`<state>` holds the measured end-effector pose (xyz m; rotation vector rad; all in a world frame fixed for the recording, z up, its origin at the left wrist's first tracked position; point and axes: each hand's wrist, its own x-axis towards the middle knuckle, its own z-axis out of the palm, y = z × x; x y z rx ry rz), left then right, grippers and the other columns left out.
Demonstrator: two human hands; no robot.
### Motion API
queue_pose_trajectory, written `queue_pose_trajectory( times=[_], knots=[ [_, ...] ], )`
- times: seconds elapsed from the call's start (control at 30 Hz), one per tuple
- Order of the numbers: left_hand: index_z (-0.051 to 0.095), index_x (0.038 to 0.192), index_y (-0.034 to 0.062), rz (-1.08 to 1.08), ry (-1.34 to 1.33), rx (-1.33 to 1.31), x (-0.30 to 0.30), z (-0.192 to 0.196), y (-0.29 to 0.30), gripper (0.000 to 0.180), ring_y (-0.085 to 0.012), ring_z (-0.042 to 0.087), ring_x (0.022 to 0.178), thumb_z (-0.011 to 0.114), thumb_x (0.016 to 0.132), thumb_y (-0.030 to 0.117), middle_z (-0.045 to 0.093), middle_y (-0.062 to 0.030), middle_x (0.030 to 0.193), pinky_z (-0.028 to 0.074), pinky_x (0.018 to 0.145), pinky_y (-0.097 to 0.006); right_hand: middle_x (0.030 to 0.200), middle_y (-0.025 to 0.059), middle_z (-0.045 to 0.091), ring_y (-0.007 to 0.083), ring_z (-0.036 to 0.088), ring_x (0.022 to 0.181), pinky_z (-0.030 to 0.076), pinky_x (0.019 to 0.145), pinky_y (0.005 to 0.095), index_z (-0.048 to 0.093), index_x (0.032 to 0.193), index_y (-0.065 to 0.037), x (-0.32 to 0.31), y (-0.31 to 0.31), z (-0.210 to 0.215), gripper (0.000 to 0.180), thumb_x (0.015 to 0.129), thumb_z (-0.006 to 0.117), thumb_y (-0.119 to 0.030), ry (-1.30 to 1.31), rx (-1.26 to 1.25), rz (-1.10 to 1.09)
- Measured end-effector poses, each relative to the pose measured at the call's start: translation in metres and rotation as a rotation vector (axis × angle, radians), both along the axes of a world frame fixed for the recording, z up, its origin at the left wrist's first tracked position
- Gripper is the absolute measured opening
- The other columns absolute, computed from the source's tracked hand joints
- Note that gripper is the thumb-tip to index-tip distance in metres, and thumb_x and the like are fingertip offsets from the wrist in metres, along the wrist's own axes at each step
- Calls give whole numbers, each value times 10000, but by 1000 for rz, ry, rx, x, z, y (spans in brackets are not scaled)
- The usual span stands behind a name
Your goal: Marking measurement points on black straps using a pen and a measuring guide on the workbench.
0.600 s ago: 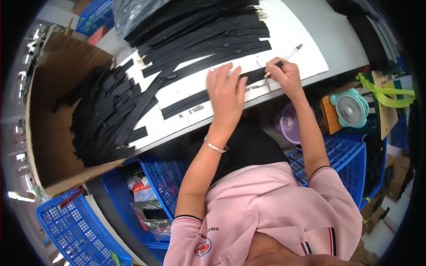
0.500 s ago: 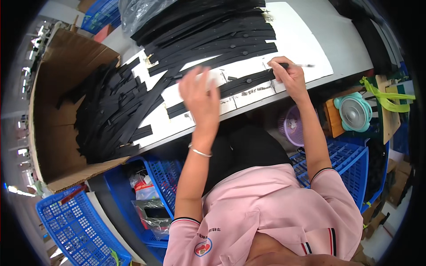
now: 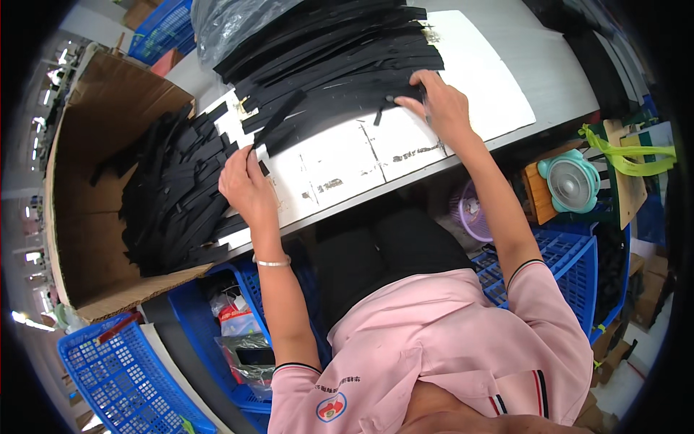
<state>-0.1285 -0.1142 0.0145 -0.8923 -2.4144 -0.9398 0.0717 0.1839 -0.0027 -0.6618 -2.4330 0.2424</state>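
Note:
My left hand (image 3: 249,181) is closed in a pinch on the end of a black fabric strip (image 3: 280,119), which slants up toward the pile. My right hand (image 3: 444,108) is at the right end of the strip pile (image 3: 340,69), its thumb and fingers curved apart. A narrow dark pen-like tool (image 3: 424,95) shows against its palm, partly hidden. By the thumb is a short black piece (image 3: 379,114) with a small round knob. Motion blurs the pile's near edge. Below lies a white board (image 3: 340,155) with drawn lines and dark marks.
A cardboard box (image 3: 116,94) at the left stands against a heap of black strips (image 3: 173,188). Clear plastic (image 3: 224,32) covers the far left. Blue baskets (image 3: 137,369), a purple basket (image 3: 473,213) and a turquoise fan (image 3: 571,181) sit below the table edge.
The long strip over the marked lines has gone from there toward the pile. My left hand moved left and pinched a strip; my right hand moved left and away from me.

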Motion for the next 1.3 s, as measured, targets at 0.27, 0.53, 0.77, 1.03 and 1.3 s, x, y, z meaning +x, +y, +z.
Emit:
queue_pose_trajectory(
  times=[0.27,0.53,0.77,1.03,1.3],
  knots=[
    [765,1207,68,-526,-471,-103,67,20,15,291,-140,582,718,755,916,86,679,-70,824,476,704,-284,859,37,672,200,680,724,525,655,325,618,1119,-117,1,1,8,346,889,814,-286,57,-309,8],
    [772,1189,78,-570,-469,-120,85,16,55,282,-214,621,748,754,910,110,699,-78,911,500,727,-314,1093,66,748,257,704,1023,517,899,384,694,1055,-76,66,-66,6,252,830,807,-75,245,-58,111],
    [782,1126,55,-488,-213,-72,90,-3,46,227,-272,634,1039,727,906,54,698,-81,1128,486,941,-385,1299,46,704,269,601,1287,380,1143,475,664,1179,-100,96,-58,-14,398,818,827,-131,73,120,123],
    [721,1287,95,-177,-9,-187,112,-20,-1,325,-295,551,1304,693,967,146,667,-78,1360,281,1190,-509,1230,54,713,267,604,1257,395,1137,470,694,1208,-81,113,-29,-26,346,876,773,-138,122,194,18],
    [551,1478,51,-120,-118,-208,108,-29,-39,611,-332,374,1507,739,953,300,522,-119,1545,76,1249,-578,1234,77,707,281,603,1246,413,1122,485,697,1213,-68,111,-32,-27,326,897,761,-119,149,171,16]
  ],
)
